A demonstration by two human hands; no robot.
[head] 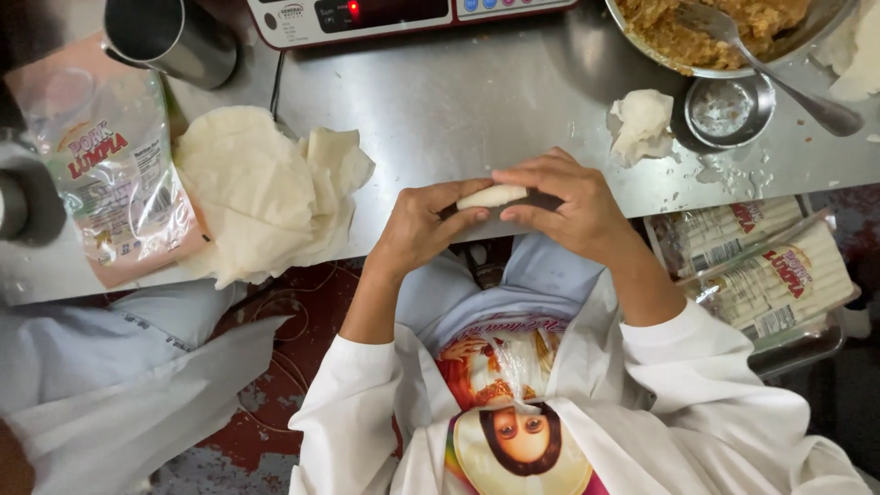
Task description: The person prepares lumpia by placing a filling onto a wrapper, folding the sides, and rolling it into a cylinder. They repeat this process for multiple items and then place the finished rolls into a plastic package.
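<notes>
Stainless steel worktable (477, 101) filling the upper frame; I am rolling a spring roll (493, 195) at its near edge, mid-frame.

My left hand (417, 229) and right hand (564, 206) are both closing around the pale roll, fingers pinching its ends. Squeezing too hard could be splitting the thin wrapper, I judge, or it could be unrolling. Upper right, a metal bowl (642, 41) is holding brown filling and a spoon (779, 78); a small steel cup (722, 110) is sitting below it. Loose wrappers (257, 192) are lying at left; packed rolls are filling a tray (797, 348) at right.
</notes>
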